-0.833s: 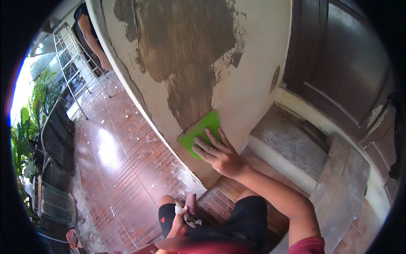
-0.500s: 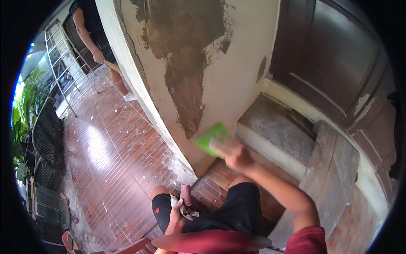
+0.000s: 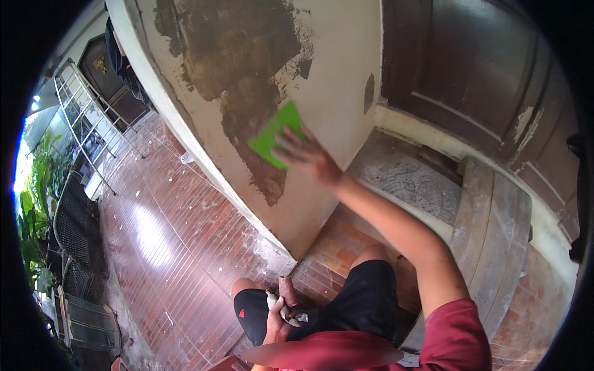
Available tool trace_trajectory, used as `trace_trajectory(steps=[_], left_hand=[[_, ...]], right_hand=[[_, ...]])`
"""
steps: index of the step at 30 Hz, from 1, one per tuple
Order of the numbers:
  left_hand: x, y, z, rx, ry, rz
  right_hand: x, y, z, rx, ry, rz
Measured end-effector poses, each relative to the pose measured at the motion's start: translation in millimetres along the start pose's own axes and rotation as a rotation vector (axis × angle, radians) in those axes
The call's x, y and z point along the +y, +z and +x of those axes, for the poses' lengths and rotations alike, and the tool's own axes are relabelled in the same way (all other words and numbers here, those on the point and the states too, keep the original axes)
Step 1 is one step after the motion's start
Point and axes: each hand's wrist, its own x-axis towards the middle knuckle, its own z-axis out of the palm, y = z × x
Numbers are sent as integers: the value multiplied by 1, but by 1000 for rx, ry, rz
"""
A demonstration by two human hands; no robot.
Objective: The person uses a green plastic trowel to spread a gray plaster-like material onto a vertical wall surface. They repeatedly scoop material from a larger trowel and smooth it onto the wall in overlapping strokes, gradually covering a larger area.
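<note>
My right hand presses a flat green square putty spreader with its fingers spread across it, against or just in front of the wall. A large dark grey-brown patch with ragged edges covers much of that wall face and narrows downward behind the spreader. Low on my lap, my left hand is closed around a crumpled whitish wrapper or bag. A reddish-brown roll stands up beside its fingers; whether it is gripped too is hard to see.
On the right, a worn wooden bench stands by a low ledge and dark brown doors. Left of the wall corner, white specks dot the tiled floor. A metal ladder, black chair and partly hidden person are beyond.
My right hand has moved up and left with the green spreader, from the patch's lower tip onto its middle. My left hand still rests on my lap. The other person is now more hidden.
</note>
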Motion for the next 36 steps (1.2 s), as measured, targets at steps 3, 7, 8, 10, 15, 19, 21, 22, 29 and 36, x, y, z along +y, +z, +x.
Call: trace_trajectory(steps=[3, 7, 8, 10, 15, 19, 21, 22, 29, 36], left_hand=[[-2, 3, 0, -57, -74, -67], [-11, 23, -10, 200, -68, 40], [-10, 30, -11, 236, -69, 57], [-7, 40, -15, 266, -66, 86], [9, 47, -12, 329, -52, 103], [7, 49, -1, 310, -75, 68], [4, 52, 5, 326, -48, 74], [2, 54, 8, 235, -24, 67], [-6, 55, 19, 326, -120, 88], [-4, 64, 27, 311, -219, 30]], right_hand=[[-12, 36, -81, -131, 72, 5], [-35, 66, -160, -256, 105, 11], [-39, 63, -174, -283, 111, 37], [-51, 45, -193, -316, 144, 87], [-23, -24, -134, -5, 211, 99], [49, -47, -15, 256, 184, -175], [69, -42, 33, 356, 43, -28], [64, -30, 45, 331, 48, -100], [20, 45, -80, 5, 108, 9], [-65, 52, -238, -131, 815, 356]])
